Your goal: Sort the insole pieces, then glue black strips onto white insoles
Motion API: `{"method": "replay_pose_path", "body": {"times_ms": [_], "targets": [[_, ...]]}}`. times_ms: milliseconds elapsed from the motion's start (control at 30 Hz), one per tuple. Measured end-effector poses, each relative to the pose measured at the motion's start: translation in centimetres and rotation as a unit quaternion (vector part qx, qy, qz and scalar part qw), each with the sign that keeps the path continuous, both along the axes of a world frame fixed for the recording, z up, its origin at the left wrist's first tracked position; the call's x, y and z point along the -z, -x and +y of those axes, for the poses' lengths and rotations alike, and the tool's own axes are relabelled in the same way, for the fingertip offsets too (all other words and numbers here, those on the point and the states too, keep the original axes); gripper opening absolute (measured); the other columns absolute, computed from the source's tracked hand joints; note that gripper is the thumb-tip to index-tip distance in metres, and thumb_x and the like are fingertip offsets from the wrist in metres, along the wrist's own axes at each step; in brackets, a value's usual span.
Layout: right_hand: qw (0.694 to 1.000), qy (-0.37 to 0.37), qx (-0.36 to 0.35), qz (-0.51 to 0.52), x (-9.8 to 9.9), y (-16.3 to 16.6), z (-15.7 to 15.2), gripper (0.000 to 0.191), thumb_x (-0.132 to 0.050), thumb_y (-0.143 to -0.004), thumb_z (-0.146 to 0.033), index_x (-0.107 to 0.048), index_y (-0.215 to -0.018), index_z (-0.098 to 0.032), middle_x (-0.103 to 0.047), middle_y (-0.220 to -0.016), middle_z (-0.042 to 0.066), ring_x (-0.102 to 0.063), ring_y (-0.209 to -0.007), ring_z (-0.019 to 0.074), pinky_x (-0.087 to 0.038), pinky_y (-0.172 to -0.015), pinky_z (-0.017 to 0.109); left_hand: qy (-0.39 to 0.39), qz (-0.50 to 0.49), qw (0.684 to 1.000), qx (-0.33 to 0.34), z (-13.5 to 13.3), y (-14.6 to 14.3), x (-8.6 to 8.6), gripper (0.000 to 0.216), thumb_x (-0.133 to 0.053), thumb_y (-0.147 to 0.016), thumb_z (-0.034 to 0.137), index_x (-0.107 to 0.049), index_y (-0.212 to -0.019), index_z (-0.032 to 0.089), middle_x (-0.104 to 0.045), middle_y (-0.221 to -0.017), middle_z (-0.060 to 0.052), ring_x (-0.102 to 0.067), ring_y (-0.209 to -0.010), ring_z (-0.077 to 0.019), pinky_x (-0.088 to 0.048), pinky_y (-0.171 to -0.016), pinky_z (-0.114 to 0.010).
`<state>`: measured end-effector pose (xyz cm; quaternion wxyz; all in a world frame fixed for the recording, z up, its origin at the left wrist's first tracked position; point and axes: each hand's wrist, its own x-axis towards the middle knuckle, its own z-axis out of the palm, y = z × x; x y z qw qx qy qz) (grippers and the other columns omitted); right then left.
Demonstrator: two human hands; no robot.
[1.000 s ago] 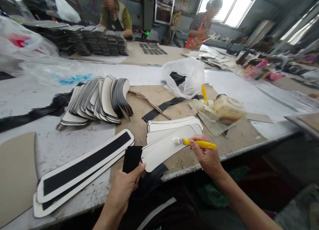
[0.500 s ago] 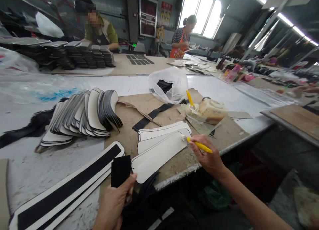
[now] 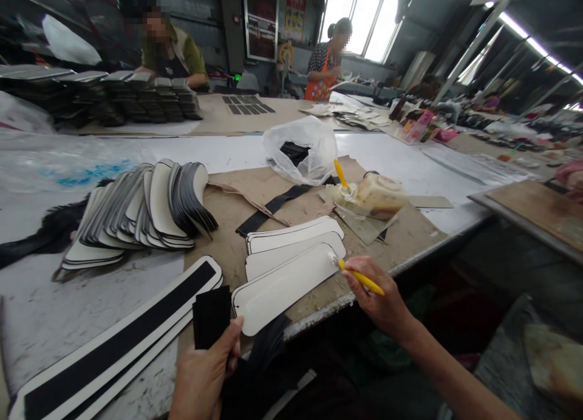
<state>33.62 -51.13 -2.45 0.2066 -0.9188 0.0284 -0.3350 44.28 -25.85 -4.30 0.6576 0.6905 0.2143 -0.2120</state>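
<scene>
My right hand (image 3: 376,292) grips a yellow-handled brush (image 3: 362,278), its tip with white paste on the right end of a long white panel (image 3: 286,286). Black strips (image 3: 212,317) are pinched in my left hand (image 3: 209,359), whose thumb lies at the panel's left end. More white panels (image 3: 298,233) are fanned out behind that one. To the left, a white panel with a black strip (image 3: 122,335) along its middle lies over a similar one. Another yellow brush (image 3: 340,174) stands in a paste-smeared container (image 3: 378,195).
A stack of curved white panels (image 3: 157,207) leans on the table at left. An open plastic bag (image 3: 314,159) holds black material. Brown paper (image 3: 423,232) covers part of the table, whose edge runs near my right arm. Two people work across the table.
The brush tip and my right hand have shifted only slightly on the panel. The whole view has moved a little, so things appear further left. Both hands keep their hold.
</scene>
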Motion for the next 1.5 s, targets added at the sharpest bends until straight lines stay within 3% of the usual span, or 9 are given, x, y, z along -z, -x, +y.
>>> {"method": "replay_pose_path", "body": {"times_ms": [167, 367, 467, 600, 700, 933, 1100, 1267, 1500], "targets": [[0.996, -0.062, -0.058, 0.011, 0.5, -0.2, 3.5, 0.014, -0.052, -0.090, -0.012, -0.056, -0.100, -0.021, -0.062, -0.088, 0.006, -0.061, -0.087, 0.0175, -0.054, -0.078, 0.031, 0.017, 0.000, 0.999, 0.029, 0.6, 0.1, 0.7, 0.049, -0.083, -0.041, 0.051, -0.062, -0.057, 0.010, -0.055, -0.045, -0.001, -0.041, -0.039, -0.0089, -0.029, -0.038, -0.021], [0.997, -0.079, -0.006, -0.020, 0.8, -0.7, 4.3, 0.012, -0.054, -0.088, -0.015, -0.059, -0.097, -0.021, -0.062, -0.090, 0.007, -0.062, -0.087, 0.0202, -0.054, -0.078, 0.035, 0.073, -0.016, 0.995, 0.068, 1.1, 0.2, 1.1, 0.043, -0.081, -0.053, 0.049, -0.066, -0.060, 0.009, -0.054, -0.045, -0.001, -0.039, -0.040, -0.0066, -0.024, -0.038, -0.017], [0.981, -0.191, -0.028, 0.016, 0.9, -1.4, 6.1, 0.008, -0.053, -0.090, -0.021, -0.060, -0.092, -0.021, -0.062, -0.086, 0.006, -0.063, -0.080, 0.0193, -0.054, -0.073, 0.034, 0.087, -0.015, 0.992, 0.086, 1.3, 0.2, 0.9, 0.044, -0.079, -0.056, 0.049, -0.063, -0.054, 0.009, -0.048, -0.041, 0.001, -0.036, -0.039, -0.0044, -0.022, -0.038, -0.016], [0.910, -0.408, -0.063, 0.037, 0.8, -2.7, 9.8, 0.014, -0.052, -0.092, -0.031, -0.060, -0.090, -0.020, -0.061, -0.077, 0.003, -0.063, -0.061, 0.0147, -0.054, -0.058, 0.027, 0.099, -0.015, 0.991, 0.093, 1.6, 0.2, 1.1, 0.040, -0.078, -0.061, 0.047, -0.063, -0.055, 0.010, -0.047, -0.043, 0.001, -0.036, -0.040, -0.0041, -0.022, -0.038, -0.015], [0.879, -0.468, -0.073, 0.045, 1.2, -3.4, 10.7, 0.017, -0.053, -0.091, -0.035, -0.059, -0.089, -0.019, -0.062, -0.072, 0.001, -0.064, -0.058, 0.0147, -0.054, -0.057, 0.027, 0.104, -0.013, 0.990, 0.094, 1.8, 0.2, 1.5, 0.040, -0.077, -0.061, 0.047, -0.064, -0.055, 0.009, -0.046, -0.043, 0.002, -0.035, -0.039, -0.0043, -0.022, -0.037, -0.016], [0.951, -0.309, -0.009, 0.022, 1.5, -3.0, 8.1, 0.017, -0.053, -0.091, -0.033, -0.061, -0.085, -0.019, -0.061, -0.078, 0.004, -0.061, -0.069, 0.0173, -0.051, -0.065, 0.031, 0.100, -0.009, 0.992, 0.071, 1.4, 0.1, 1.3, 0.041, -0.078, -0.058, 0.047, -0.064, -0.052, 0.009, -0.046, -0.041, 0.001, -0.035, -0.038, -0.0045, -0.022, -0.036, -0.016], [0.946, -0.319, -0.035, 0.040, 1.3, -2.7, 8.0, 0.015, -0.050, -0.092, -0.029, -0.060, -0.087, -0.020, -0.060, -0.080, 0.003, -0.061, -0.072, 0.0166, -0.052, -0.068, 0.031, 0.077, -0.012, 0.995, 0.057, 1.2, 0.4, 1.3, 0.042, -0.080, -0.054, 0.048, -0.064, -0.051, 0.009, -0.046, -0.040, 0.001, -0.036, -0.038, -0.0043, -0.023, -0.036, -0.015], [0.982, -0.187, 0.028, 0.004, 1.7, -1.8, 4.2, 0.013, -0.050, -0.092, -0.026, -0.060, -0.086, -0.020, -0.061, -0.081, 0.005, -0.060, -0.081, 0.0192, -0.051, -0.076, 0.034, 0.049, -0.012, 0.998, 0.022, 0.9, 0.5, 1.6, 0.042, -0.083, -0.049, 0.046, -0.066, -0.056, 0.009, -0.056, -0.046, -0.002, -0.042, -0.042, -0.0069, -0.028, -0.037, -0.016], [0.995, -0.071, 0.065, -0.029, 0.6, 0.3, -0.6, 0.008, -0.051, -0.091, -0.021, -0.059, -0.092, -0.020, -0.062, -0.086, 0.007, -0.061, -0.085, 0.0197, -0.052, -0.079, 0.035, 0.025, -0.005, 1.000, -0.015, -0.1, 0.6, 0.8, 0.042, -0.085, -0.041, 0.042, -0.067, -0.057, 0.007, -0.061, -0.049, -0.005, -0.047, -0.044, -0.0093, -0.034, -0.039, -0.019]]}}
